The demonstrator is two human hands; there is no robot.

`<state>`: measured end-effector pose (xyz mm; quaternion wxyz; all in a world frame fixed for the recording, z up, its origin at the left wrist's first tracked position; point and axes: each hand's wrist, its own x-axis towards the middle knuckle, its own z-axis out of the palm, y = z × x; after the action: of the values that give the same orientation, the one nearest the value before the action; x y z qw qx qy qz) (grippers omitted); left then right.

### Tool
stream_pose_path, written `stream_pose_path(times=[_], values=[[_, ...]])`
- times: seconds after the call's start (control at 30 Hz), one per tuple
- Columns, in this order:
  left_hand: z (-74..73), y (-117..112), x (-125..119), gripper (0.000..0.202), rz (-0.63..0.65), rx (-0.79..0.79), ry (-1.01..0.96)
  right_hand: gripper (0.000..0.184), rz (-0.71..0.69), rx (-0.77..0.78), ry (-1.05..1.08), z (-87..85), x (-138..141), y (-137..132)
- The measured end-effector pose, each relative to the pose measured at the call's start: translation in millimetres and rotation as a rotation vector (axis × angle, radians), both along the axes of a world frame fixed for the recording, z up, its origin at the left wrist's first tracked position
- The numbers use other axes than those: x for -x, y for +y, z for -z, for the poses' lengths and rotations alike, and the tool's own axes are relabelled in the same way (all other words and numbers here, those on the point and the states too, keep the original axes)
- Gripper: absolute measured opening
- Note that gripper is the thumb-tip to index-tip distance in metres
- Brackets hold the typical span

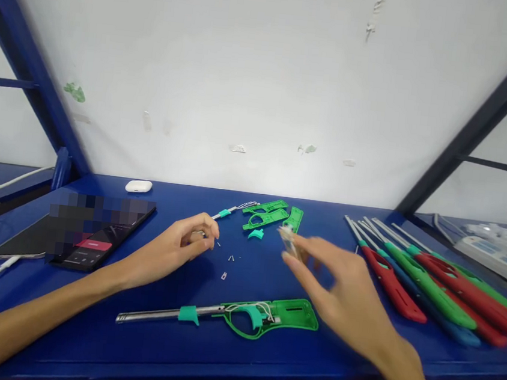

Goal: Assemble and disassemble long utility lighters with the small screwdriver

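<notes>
1. Head view: the left hand (179, 244) rests over the middle of the bench (83, 341). Its fingers are curled, with thumb and forefinger tips nearly meeting. Whether that grip has anything in it cannot be told.
2. Just beyond its fingertips lies a thin metal tube with a teal collar (226, 213). Just to their right, a few tiny metal bits (227, 266) are scattered on the bench.
3. The right hand (342, 293) hovers right of centre, blurred, with fingers stretched out. A small pale part (287, 236) shows at its fingertips, but whether the grip is closed on it cannot be told.
4. An opened green lighter (262, 317) lies near the front edge, between the two hands, its tube pointing left.
5. Loose green shell halves (269, 211) sit toward the back edge.
6. A row of red, green and blue lighters (429, 284) lies at the right end. A phone (94, 240) and a white earbud case (138, 186) lie at the left.
</notes>
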<state>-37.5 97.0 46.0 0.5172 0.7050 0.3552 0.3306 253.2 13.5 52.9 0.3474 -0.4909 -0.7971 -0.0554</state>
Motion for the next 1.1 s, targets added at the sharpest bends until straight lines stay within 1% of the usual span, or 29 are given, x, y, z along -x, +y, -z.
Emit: stream_pose_path(times=[0.03, 0.07, 0.1, 0.13, 0.2, 0.23, 0.27, 0.37, 0.47, 0.53, 0.63, 0.77, 0.83, 0.97, 1.1], values=[[-4.3, -4.7, -3.1, 0.011, 0.003, -0.042, 0.041, 0.030, 0.017, 0.079, 0.145, 6.6, -7.7, -14.0], [-10.0, -9.7, -7.5, 0.007, 0.015, -0.087, 0.086, 0.029, 0.037, 0.143, 0.241, 13.6, -14.4, -26.2], [-16.8, -14.6, -13.3, 0.006, 0.039, -0.142, 0.141, 0.029, 0.048, 0.202, 0.294, 20.3, -20.0, -35.9], [-24.2, -18.7, -20.3, 0.012, 0.100, -0.241, 0.244, 0.028, 0.050, 0.257, 0.340, 26.2, -24.3, -43.2], [-38.2, -22.9, -36.9, 0.019, 0.242, -0.434, 0.370, 0.028, 0.043, 0.352, 0.407, 34.6, -28.9, -51.0], [-43.6, -22.5, -45.7, 0.020, 0.325, -0.500, 0.430, 0.029, 0.039, 0.393, 0.420, 36.9, -29.6, -52.3], [-47.5, -20.3, -54.4, 0.020, 0.398, -0.533, 0.475, 0.030, 0.041, 0.430, 0.414, 38.1, -29.5, -52.6], [-50.0, -7.0, -76.7, 0.021, 0.556, -0.525, 0.542, 0.036, 0.070, 0.502, 0.338, 38.5, -27.6, -51.1], [-44.2, 4.6, -89.9, 0.020, 0.677, -0.499, 0.536, 0.036, 0.076, 0.521, 0.325, 39.8, -26.6, -49.7], [-39.4, 6.9, -93.8, 0.023, 0.729, -0.485, 0.526, 0.034, 0.064, 0.513, 0.341, 42.1, -26.6, -49.2], [-33.1, 4.9, -94.7, 0.028, 0.755, -0.467, 0.521, 0.032, 0.063, 0.500, 0.350, 45.5, -26.8, -48.3], [-30.9, 2.1, -91.9, 0.030, 0.728, -0.444, 0.520, 0.032, 0.061, 0.484, 0.357, 47.9, -27.4, -46.5], [-33.1, 0.9, -89.9, 0.026, 0.699, -0.434, 0.508, 0.032, 0.066, 0.485, 0.358, 48.5, -27.7, -46.0], [-36.4, -4.2, -84.4, 0.012, 0.612, -0.401, 0.491, 0.031, 0.067, 0.486, 0.356, 47.8, -27.0, -46.3], [-31.0, -11.9, -79.8, 0.009, 0.524, -0.345, 0.489, 0.031, 0.075, 0.485, 0.322, 44.2, -24.4, -47.8]])
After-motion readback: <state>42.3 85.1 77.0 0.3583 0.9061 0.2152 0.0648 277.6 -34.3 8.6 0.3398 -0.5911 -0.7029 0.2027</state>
